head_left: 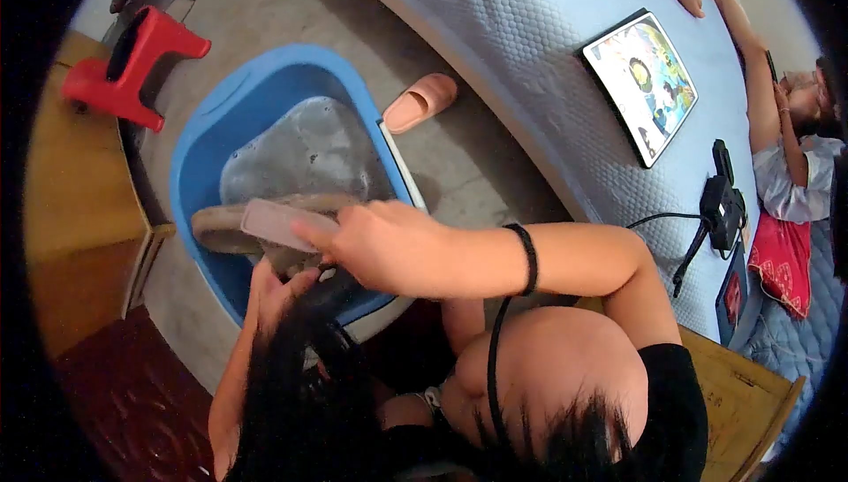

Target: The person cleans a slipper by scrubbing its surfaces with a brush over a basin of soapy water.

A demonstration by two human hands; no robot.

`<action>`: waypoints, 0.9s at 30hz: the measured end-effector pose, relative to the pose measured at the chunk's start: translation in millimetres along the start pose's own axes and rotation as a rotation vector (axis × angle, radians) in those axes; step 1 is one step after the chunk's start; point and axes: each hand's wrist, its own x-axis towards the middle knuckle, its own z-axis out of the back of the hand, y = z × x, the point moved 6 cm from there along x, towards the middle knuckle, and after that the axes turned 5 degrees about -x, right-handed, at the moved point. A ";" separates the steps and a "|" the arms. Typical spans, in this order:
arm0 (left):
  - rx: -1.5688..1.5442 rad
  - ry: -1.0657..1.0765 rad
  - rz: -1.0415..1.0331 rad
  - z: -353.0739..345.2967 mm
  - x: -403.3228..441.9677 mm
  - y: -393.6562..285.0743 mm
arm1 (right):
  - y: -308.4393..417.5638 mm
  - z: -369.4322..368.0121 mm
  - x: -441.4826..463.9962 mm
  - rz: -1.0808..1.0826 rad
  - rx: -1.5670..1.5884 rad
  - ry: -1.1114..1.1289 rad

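A blue plastic basin (pixel 184 173) stands on the floor in front of me, holding greyish soapy water (pixel 300 159). Over its near side lies a light brown shoe (pixel 221 233), sole edge toward the left, partly covered by my hands. My right hand (pixel 389 248) is closed around a pale pink scrubbing brush (pixel 276 224), which rests against the shoe; its bristles are hidden. Below it, my left hand (pixel 276 292) grips the shoe from the near side, thumb visible and the other fingers mostly out of sight. Dark hair hangs across part of the view.
A pink slipper (pixel 421 103) lies right of the basin, and a red stool (pixel 141 67) stands back left. The bed (pixel 495 49) bears a tablet (pixel 642 84) and a black adapter with cables (pixel 723 208). Another person's legs (pixel 738 14) show at the right. Wooden furniture (pixel 88 208) stands left.
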 end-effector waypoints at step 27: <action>0.000 0.142 -0.070 1.1 -7.3 2.0 | -1.2 19.6 24.7 0.185 -0.127 0.235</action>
